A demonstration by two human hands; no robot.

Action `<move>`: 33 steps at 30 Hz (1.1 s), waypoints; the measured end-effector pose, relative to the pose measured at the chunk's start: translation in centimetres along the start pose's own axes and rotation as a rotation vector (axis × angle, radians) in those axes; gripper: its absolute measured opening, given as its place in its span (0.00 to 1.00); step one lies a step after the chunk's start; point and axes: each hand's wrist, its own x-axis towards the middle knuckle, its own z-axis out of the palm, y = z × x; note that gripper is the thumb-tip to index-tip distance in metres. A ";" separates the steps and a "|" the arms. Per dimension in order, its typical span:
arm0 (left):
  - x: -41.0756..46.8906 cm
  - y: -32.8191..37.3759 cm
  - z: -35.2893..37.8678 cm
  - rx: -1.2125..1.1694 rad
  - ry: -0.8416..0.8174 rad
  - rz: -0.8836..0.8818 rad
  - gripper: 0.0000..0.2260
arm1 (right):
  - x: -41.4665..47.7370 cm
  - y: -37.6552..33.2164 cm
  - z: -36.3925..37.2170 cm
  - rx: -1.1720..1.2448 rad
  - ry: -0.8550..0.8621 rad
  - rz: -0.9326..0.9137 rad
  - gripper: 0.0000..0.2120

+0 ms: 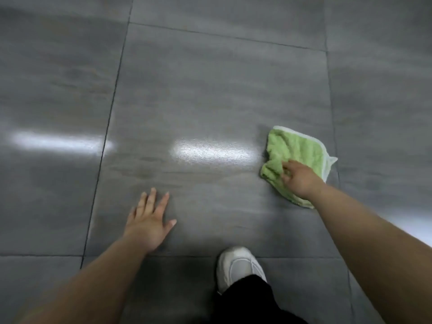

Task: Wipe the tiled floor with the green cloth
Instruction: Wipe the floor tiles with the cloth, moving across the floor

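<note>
Head | right hand (301,181) grip bunches green cloth (297,148), blurred, partly covering it | left hand (149,220) flat, spread, on tiled floor (210,90)

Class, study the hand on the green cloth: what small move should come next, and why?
Probably sweep the green cloth leftward across the tiled floor. The right hand grips it beside the right-hand grout line; the left hand rests flat, bracing.

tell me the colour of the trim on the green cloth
White trim on the fluffy green cloth; head view.
</note>
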 end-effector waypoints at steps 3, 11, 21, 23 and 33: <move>-0.1 1.1 -0.7 -0.032 -0.035 -0.043 0.32 | -4.5 0.4 -1.2 0.053 0.078 -0.072 0.25; -0.1 2.0 2.6 0.034 0.114 -0.069 0.34 | -5.2 6.1 1.6 -0.015 0.236 0.114 0.31; -0.7 1.6 3.7 -0.189 0.213 -0.073 0.25 | -4.9 -2.2 13.0 -0.132 0.317 -0.301 0.32; -0.6 1.1 3.9 -0.177 0.214 -0.072 0.24 | -8.1 -4.3 16.8 -0.227 0.256 -0.484 0.29; -0.5 1.2 4.7 -0.118 0.235 -0.108 0.27 | -11.0 15.7 11.2 -0.150 0.255 -0.066 0.29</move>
